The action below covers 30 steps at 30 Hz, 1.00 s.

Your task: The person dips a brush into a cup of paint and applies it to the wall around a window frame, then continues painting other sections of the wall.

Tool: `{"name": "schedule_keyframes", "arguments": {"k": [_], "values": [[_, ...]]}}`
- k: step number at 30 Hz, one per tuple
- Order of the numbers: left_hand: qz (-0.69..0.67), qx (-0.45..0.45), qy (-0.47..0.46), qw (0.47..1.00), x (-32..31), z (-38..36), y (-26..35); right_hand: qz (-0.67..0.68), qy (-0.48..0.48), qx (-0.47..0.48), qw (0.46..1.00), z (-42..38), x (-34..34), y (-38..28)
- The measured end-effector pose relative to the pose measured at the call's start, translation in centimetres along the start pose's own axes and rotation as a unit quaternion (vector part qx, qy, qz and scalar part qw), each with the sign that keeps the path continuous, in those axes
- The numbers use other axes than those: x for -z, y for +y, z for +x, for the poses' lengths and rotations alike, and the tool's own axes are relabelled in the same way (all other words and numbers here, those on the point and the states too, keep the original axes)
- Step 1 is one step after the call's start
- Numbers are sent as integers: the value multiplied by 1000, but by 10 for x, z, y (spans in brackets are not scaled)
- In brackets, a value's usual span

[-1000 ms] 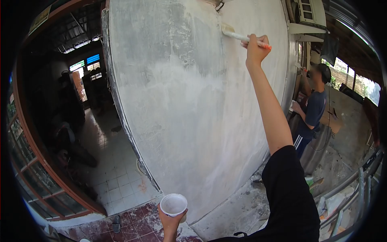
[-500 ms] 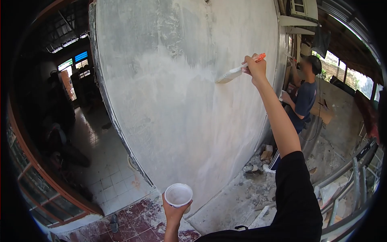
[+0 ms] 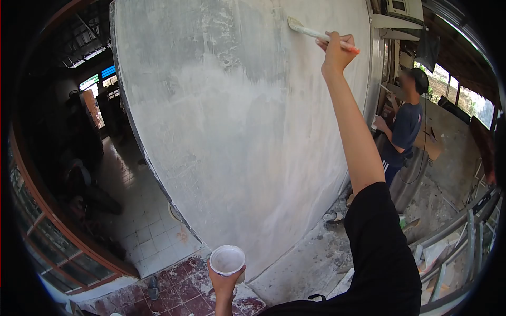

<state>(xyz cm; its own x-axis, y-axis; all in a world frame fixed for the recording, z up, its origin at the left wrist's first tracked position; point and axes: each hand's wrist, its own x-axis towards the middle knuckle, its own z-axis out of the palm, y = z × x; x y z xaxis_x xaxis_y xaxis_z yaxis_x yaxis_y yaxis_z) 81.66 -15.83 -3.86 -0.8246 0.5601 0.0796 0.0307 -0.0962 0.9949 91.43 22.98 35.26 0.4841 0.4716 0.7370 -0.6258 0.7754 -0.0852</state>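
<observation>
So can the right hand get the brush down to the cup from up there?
Probably yes. The right hand holds the brush high on the wall, and nothing stands between it and the cup in the left hand.

The wall (image 3: 237, 131) is lying bare across its middle and lower-left edge, giving a hand passage; a second person (image 3: 403, 126) is crowding its right edge, blocking reach there.
</observation>
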Motion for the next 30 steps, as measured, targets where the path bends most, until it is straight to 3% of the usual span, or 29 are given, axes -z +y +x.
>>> {"name": "schedule_keyframes", "arguments": {"k": [5,9,13,16,20,25,27,30], "values": [[-3,23,-13,1000,-5,1,-4,-78,1,-93,993,-97,77,0],[12,12,-43,999,-13,4,-3,-155,-77,-158,972,-149,137,-24],[6,18,-70,997,-20,5,-3,-213,-144,-245,935,-140,148,-41],[32,14,-83,996,-24,3,1,-272,-136,-297,905,-102,117,-33],[15,8,-77,997,-22,-1,4,-253,-72,-195,945,-40,39,-4],[-15,19,-31,999,-7,-8,8,-182,-22,-111,977,12,-35,-30],[0,2,8,1000,-1,-8,4,8,15,-5,1000,17,-39,-36],[8,0,18,1000,5,-7,6,66,19,27,997,4,-34,-28]]}}
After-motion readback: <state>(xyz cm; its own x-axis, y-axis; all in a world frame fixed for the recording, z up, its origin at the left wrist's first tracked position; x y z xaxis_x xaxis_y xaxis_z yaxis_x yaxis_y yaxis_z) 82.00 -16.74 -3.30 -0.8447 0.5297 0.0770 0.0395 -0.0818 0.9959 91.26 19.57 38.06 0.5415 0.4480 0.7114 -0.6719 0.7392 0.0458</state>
